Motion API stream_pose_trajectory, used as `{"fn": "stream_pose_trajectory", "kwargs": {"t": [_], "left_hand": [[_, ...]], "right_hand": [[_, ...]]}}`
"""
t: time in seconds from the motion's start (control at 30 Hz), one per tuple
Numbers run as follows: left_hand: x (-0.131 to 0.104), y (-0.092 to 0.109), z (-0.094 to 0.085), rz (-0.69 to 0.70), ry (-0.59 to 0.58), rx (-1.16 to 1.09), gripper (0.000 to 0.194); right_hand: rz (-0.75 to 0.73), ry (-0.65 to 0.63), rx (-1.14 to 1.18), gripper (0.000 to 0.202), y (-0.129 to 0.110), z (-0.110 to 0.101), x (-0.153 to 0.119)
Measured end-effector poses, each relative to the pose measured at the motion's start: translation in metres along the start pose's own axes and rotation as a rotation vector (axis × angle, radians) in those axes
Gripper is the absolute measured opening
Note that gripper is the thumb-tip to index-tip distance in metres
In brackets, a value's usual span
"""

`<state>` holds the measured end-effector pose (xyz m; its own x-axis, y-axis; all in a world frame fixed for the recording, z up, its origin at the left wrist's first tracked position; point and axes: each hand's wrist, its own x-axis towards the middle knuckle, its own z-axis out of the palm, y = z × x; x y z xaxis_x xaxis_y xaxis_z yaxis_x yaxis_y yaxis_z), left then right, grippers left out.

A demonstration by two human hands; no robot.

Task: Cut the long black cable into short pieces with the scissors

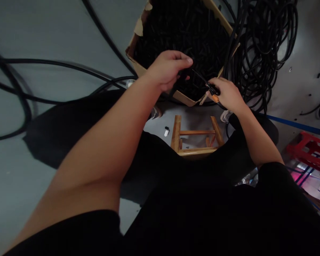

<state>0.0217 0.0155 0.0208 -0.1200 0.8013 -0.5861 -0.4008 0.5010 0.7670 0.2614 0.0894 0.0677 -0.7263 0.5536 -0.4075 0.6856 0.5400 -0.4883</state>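
Note:
My left hand is closed, thumb against fingers, over the near part of an open cardboard box. Below its palm hangs a dark length that looks like black cable, hard to make out against the box's contents. My right hand, right of it at the box's near right corner, is wrapped round a black tool with an orange end. From the tool a thin dark piece points up-left towards my left fingertips; whether it is part of the tool or a cable, I cannot tell.
Many short black pieces fill the box. A large tangle of black cable lies to its right, and loose cable loops cross the floor at left. A wooden stool is beneath me; a red plastic stool stands at right.

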Motion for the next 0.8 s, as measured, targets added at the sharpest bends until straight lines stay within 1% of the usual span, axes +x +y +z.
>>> {"fn": "stream_pose_trajectory", "kwargs": {"t": [0.07,0.23,0.3,0.37,0.47,0.53,0.63,0.73,0.8], "left_hand": [[-0.001,0.000,0.005,-0.027,-0.011,-0.013,0.030],[-0.001,-0.004,0.015,-0.003,-0.055,0.028,0.035],[0.000,-0.007,0.016,0.011,-0.063,0.029,0.038],[0.002,-0.009,0.016,0.065,-0.015,0.052,0.043],[0.004,-0.013,0.014,0.145,0.048,0.152,0.049],[0.004,-0.016,0.013,0.159,0.038,0.201,0.047],[0.004,-0.022,0.015,0.183,-0.006,0.238,0.036],[0.002,-0.025,0.020,0.185,-0.065,0.236,0.025],[0.000,-0.024,0.022,0.173,-0.063,0.229,0.023]], "right_hand": [[0.012,-0.004,-0.042,0.038,-0.003,-0.001,-0.001],[0.030,-0.005,-0.057,0.037,-0.005,0.003,-0.001],[0.030,-0.001,-0.001,0.033,-0.004,0.005,0.000],[0.041,-0.003,0.093,0.033,-0.003,0.007,0.000],[0.101,0.014,0.262,0.043,-0.002,0.011,0.003],[0.145,0.016,0.360,0.051,-0.002,0.015,0.006],[0.180,0.001,0.445,0.061,-0.001,0.023,0.012],[0.164,-0.009,0.423,0.067,0.003,0.029,0.018],[0.141,-0.002,0.373,0.070,0.006,0.030,0.020]]}}
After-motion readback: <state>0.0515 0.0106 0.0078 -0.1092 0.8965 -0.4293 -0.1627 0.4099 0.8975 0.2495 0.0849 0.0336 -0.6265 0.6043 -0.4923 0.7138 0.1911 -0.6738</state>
